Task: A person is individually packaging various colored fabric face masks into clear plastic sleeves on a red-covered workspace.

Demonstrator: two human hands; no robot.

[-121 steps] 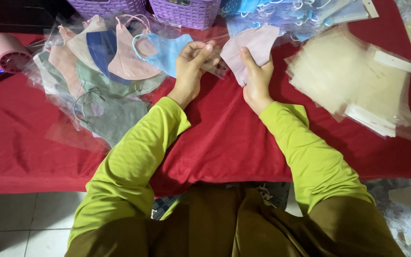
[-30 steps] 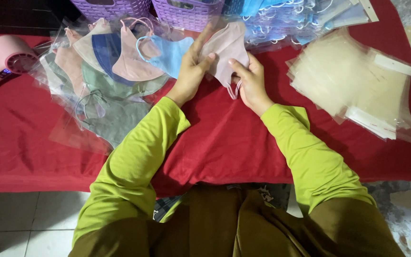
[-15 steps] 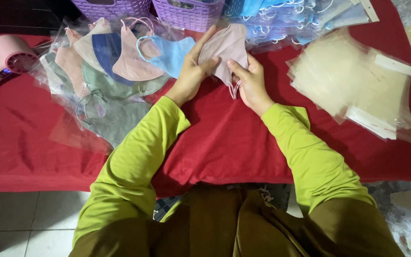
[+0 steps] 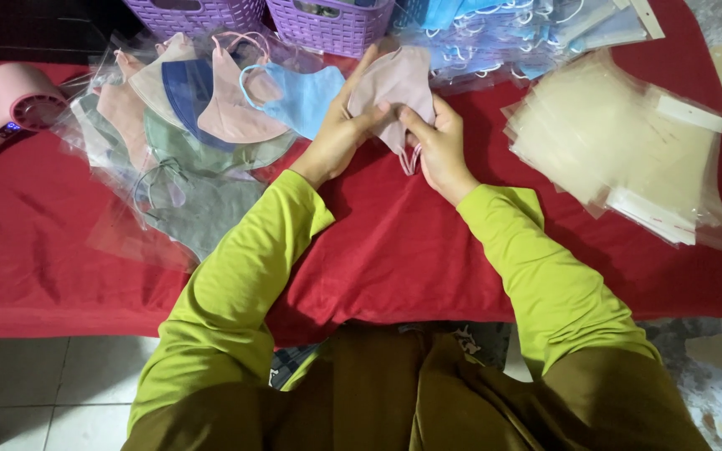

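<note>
Both my hands hold one pale pink face mask (image 4: 396, 79) above the red cloth (image 4: 394, 242). My left hand (image 4: 340, 125) grips its left side, with the thumb pressed on the front. My right hand (image 4: 438, 140) pinches its lower right part, and the pink ear loops (image 4: 409, 159) hang down between my hands. To the left lies a spread of bagged masks (image 4: 202, 108) in pink, blue, navy, green and grey.
A stack of clear plastic sleeves (image 4: 628, 142) lies at the right. Two purple baskets (image 4: 327, 21) stand at the far edge, next to a heap of light blue masks (image 4: 511, 38). A pink handheld device (image 4: 10, 104) rests at the far left. Floor tiles show below.
Four seconds ago the mask was spread wide between my hands, further right. It is folded narrower and held upright between both hands; little has moved in the last second.
</note>
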